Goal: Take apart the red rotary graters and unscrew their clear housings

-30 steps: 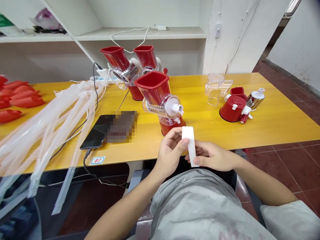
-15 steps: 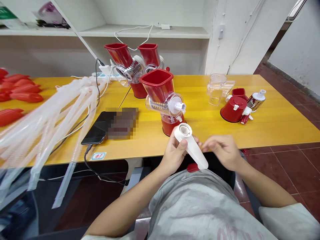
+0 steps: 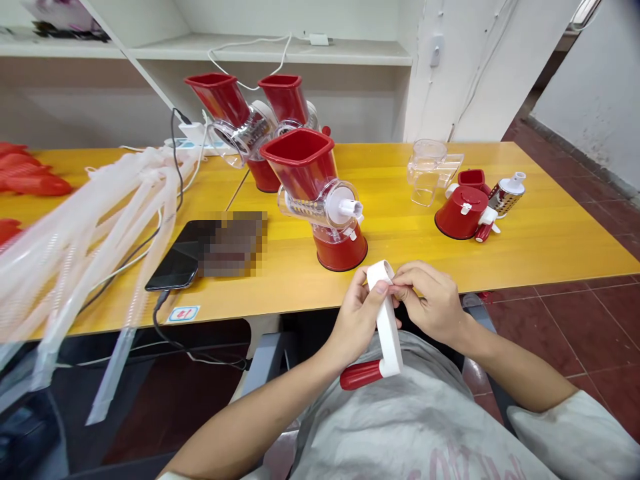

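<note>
Crank handle (image 3: 386, 320): white plastic arm w/ red grip (image 3: 361, 375); held off the table, just above my lap; ring end up, grip end low, grip pointing to my L.

L hand (image 3: 356, 320): closed round the arm, thumb laid across it near the ring end. R hand (image 3: 430, 300): part curled, fingertips (image 3: 400, 283) pinching the ring end, just beside L thumb.

Nearest item: assembled rotary grater (image 3: 320, 200), red hopper, clear drum, red suction base; upright on yellow wood table (image 3: 550, 247), just beyond my hands. Behind it: 2 more graters (image 3: 250, 127), tilted, close together.

R side of table: red base (image 3: 460, 213) lying on its side; clear housing (image 3: 427, 172); small red hopper (image 3: 473, 179); steel grating drum (image 3: 506, 197); all grouped, well apart from hands.

L side: black phone (image 3: 170, 267) beside a pixelated patch, cable attached; bundle of clear plastic strips (image 3: 100, 247); red plastic pieces (image 3: 35, 185) at far edge; power strip (image 3: 187, 145) at back.

Beyond: white shelf (image 3: 270, 50); below: red tile floor (image 3: 575, 333).
</note>
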`<action>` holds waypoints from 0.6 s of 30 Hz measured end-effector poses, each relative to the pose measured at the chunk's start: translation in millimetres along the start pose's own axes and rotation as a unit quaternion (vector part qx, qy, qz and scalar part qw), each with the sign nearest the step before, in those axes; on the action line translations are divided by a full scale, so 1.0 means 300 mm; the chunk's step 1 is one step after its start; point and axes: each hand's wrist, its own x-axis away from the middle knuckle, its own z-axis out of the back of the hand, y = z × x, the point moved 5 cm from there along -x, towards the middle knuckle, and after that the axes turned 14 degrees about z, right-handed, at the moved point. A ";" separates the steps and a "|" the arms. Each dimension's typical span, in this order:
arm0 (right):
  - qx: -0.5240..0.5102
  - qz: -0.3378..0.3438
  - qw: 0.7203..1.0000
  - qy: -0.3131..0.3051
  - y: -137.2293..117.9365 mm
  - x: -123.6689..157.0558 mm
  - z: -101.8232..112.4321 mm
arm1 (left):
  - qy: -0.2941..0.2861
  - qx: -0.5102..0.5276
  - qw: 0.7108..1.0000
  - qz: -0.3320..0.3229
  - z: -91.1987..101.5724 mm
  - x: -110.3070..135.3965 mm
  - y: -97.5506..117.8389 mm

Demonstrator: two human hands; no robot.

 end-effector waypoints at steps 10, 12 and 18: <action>0.032 0.036 0.999 -0.018 0.004 0.013 -0.005 | 0.029 -0.001 0.999 0.036 0.005 0.005 0.001; 0.038 0.041 0.998 -0.020 0.002 0.014 0.001 | 0.020 -0.005 0.999 0.038 0.008 0.001 -0.001; 0.047 0.059 0.997 -0.029 -0.007 0.004 0.009 | 0.006 -0.044 0.998 0.033 0.025 -0.004 0.001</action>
